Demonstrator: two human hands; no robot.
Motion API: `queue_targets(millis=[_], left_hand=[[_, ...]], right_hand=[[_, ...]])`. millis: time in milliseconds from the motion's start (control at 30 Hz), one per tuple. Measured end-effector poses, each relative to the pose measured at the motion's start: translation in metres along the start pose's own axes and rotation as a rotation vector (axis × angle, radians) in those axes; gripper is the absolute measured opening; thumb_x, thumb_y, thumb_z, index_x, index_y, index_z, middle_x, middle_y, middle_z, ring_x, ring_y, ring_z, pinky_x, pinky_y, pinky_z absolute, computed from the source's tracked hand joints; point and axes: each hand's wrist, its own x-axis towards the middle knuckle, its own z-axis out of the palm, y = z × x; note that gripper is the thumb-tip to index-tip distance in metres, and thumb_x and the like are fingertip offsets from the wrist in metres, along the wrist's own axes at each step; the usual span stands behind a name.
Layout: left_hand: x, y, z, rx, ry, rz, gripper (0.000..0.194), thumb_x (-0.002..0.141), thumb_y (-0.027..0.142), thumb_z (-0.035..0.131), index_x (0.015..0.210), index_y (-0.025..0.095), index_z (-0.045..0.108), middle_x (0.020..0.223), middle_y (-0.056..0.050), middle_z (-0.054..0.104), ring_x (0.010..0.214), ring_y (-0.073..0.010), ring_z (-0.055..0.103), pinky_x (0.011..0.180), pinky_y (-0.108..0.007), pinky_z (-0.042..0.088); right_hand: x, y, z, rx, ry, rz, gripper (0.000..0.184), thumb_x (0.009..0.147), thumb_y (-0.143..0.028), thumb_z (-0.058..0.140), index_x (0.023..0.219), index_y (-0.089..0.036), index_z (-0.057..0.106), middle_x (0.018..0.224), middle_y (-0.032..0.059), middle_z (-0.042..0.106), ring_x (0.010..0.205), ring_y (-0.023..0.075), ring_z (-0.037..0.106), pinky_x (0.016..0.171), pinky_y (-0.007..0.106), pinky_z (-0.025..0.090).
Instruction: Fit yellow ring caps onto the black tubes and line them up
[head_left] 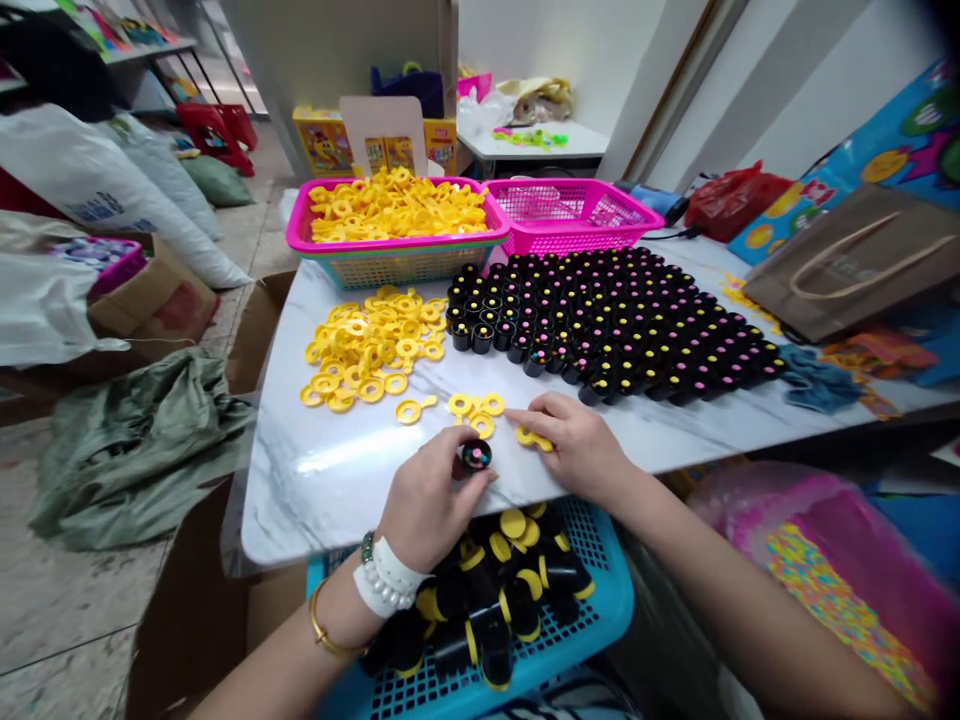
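- The left hand [424,495] closes fingers and thumb around one black cup [475,456], which is over the near table edge, above the blue basket. I see its open mouth turned to me, with small coloured bits inside.
- I judge this cup to be light and stiff, and its smooth wall maybe a little slippery. I would take it around the side, below the rim, and keep it upright, because the bits could spill.
- The right hand [581,445] has bent fingers upon a few yellow ring pieces [534,440], beyond the blue basket. The fingers cover them, so I cannot tell if they are pinched or only touched.
- Such a ring seems thin, light and rather stiff; its tab would be the good place to take hold.
- More yellow rings [475,404] lie between the hands, on the table [330,510] beyond the blue basket.
- The blue basket [624,590] holds black cups with yellow lids [491,640], lying on their sides.
- Farther from this basket, to its left, is a yellow heap [360,345]; to its right, standing black cups [600,320] in close rows.
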Motion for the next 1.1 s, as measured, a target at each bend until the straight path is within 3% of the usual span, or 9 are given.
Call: queue_targets(millis=[133, 233, 367, 433, 567, 667, 767, 900, 1100], left_hand=[[-0.002, -0.001, -0.001, 0.023, 0.000, 0.052, 0.033, 0.082, 0.023, 0.067, 0.113, 0.019, 0.057, 0.106, -0.007, 0.068, 0.089, -0.0194, 0.066, 0.079, -0.034, 0.056], [-0.001, 0.003, 0.002, -0.003, -0.013, 0.098, 0.033, 0.084, 0.023, 0.066, 0.114, 0.019, 0.056, 0.108, -0.008, 0.068, 0.095, -0.0211, 0.066, 0.083, -0.036, 0.056], [0.001, 0.008, 0.008, -0.025, -0.035, 0.128, 0.036, 0.083, 0.022, 0.067, 0.117, 0.020, 0.054, 0.109, -0.008, 0.067, 0.098, -0.0224, 0.065, 0.085, -0.038, 0.056], [0.001, 0.009, 0.011, -0.019, -0.024, 0.119, 0.037, 0.082, 0.022, 0.067, 0.116, 0.020, 0.054, 0.109, -0.009, 0.067, 0.100, -0.0233, 0.064, 0.087, -0.039, 0.055], [0.000, 0.008, 0.012, -0.031, 0.009, 0.068, 0.033, 0.079, 0.023, 0.071, 0.110, 0.018, 0.059, 0.108, -0.009, 0.063, 0.100, -0.0222, 0.062, 0.087, -0.037, 0.054], [0.000, 0.008, 0.011, -0.043, 0.004, 0.039, 0.033, 0.078, 0.025, 0.073, 0.108, 0.018, 0.062, 0.101, -0.008, 0.061, 0.090, -0.0196, 0.062, 0.080, -0.034, 0.054], [0.001, 0.008, 0.010, -0.053, -0.023, 0.030, 0.031, 0.080, 0.023, 0.069, 0.111, 0.018, 0.063, 0.093, -0.005, 0.059, 0.083, -0.0174, 0.060, 0.076, -0.032, 0.053], [0.000, 0.008, 0.012, -0.036, -0.076, 0.023, 0.021, 0.084, 0.025, 0.064, 0.104, 0.019, 0.066, 0.088, -0.004, 0.058, 0.082, -0.0171, 0.058, 0.074, -0.030, 0.051], [0.001, 0.009, 0.005, -0.061, -0.121, -0.005, 0.019, 0.083, 0.025, 0.062, 0.099, 0.017, 0.067, 0.091, -0.005, 0.059, 0.083, -0.0181, 0.058, 0.076, -0.031, 0.050]], right_hand=[[-0.018, 0.002, -0.024, 0.111, -0.096, 0.001, 0.059, 0.079, 0.001, 0.044, 0.134, -0.017, 0.054, 0.120, 0.0124, 0.058, 0.108, 0.0220, 0.058, 0.093, 0.038, 0.050], [-0.031, -0.003, -0.036, 0.113, -0.063, 0.127, 0.055, 0.080, -0.003, 0.044, 0.133, -0.017, 0.053, 0.124, 0.0124, 0.058, 0.109, 0.0234, 0.058, 0.094, 0.041, 0.050], [-0.037, -0.019, -0.020, 0.053, 0.079, 0.311, 0.040, 0.085, -0.029, 0.063, 0.123, -0.015, 0.060, 0.107, 0.0129, 0.064, 0.098, 0.0274, 0.059, 0.087, 0.045, 0.051], [-0.033, -0.025, -0.007, -0.004, 0.101, 0.273, 0.038, 0.082, -0.035, 0.068, 0.114, -0.015, 0.065, 0.104, 0.0133, 0.064, 0.098, 0.0293, 0.057, 0.089, 0.047, 0.049], [-0.019, -0.027, -0.003, 0.065, 0.089, 0.137, 0.021, 0.084, -0.026, 0.064, 0.102, -0.015, 0.068, 0.095, 0.0106, 0.065, 0.094, 0.0254, 0.059, 0.086, 0.041, 0.049], [-0.011, -0.025, -0.019, 0.218, 0.053, 0.062, 0.027, 0.086, -0.022, 0.062, 0.111, -0.016, 0.066, 0.089, 0.0068, 0.067, 0.079, 0.0183, 0.062, 0.073, 0.032, 0.052], [-0.006, -0.028, -0.030, 0.314, -0.071, -0.053, 0.034, 0.087, -0.023, 0.060, 0.121, -0.018, 0.062, 0.089, 0.0046, 0.066, 0.065, 0.0124, 0.060, 0.063, 0.026, 0.052], [-0.001, -0.035, -0.028, 0.279, -0.169, -0.151, 0.034, 0.088, -0.022, 0.057, 0.122, -0.018, 0.063, 0.084, 0.0043, 0.064, 0.067, 0.0125, 0.060, 0.062, 0.025, 0.051], [0.006, -0.035, -0.023, 0.234, -0.196, -0.158, 0.037, 0.085, -0.020, 0.059, 0.122, -0.020, 0.064, 0.073, 0.0011, 0.063, 0.063, 0.0124, 0.058, 0.059, 0.023, 0.047]])
